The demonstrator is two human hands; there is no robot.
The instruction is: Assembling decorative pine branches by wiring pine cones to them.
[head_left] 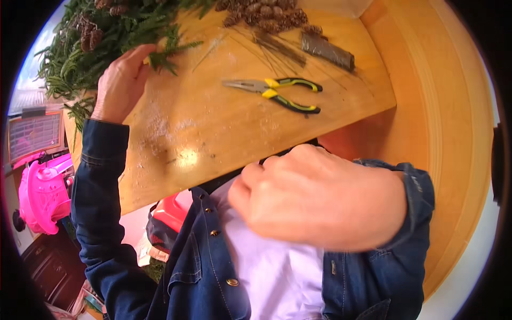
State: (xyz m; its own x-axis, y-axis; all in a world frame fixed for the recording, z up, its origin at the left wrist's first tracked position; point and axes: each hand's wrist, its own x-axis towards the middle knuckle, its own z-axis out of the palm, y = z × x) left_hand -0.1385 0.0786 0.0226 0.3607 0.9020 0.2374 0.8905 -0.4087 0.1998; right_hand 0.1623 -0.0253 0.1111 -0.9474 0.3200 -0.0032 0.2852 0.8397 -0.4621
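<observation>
On my head view, I take the pliers as my landmark: they lie on the table with their handles spread. Well to the left of them and farther from the body is the bushy greenery, with brown cones set in it. My left hand is at its near edge, left of the pliers, thumb and fingers bent around a sprig; their tips are partly hidden, so I cannot tell whether they pinch it. My right hand is on the body side of the pliers, fingers curled under, a little blurred; I cannot tell whether it holds anything. Just beyond the pliers lie thin wires and a dark packet, with loose pine cones farther out. I judge the greenery light, springy and not slippery, its needles easily bent, so I would hold it by a woody stem.
</observation>
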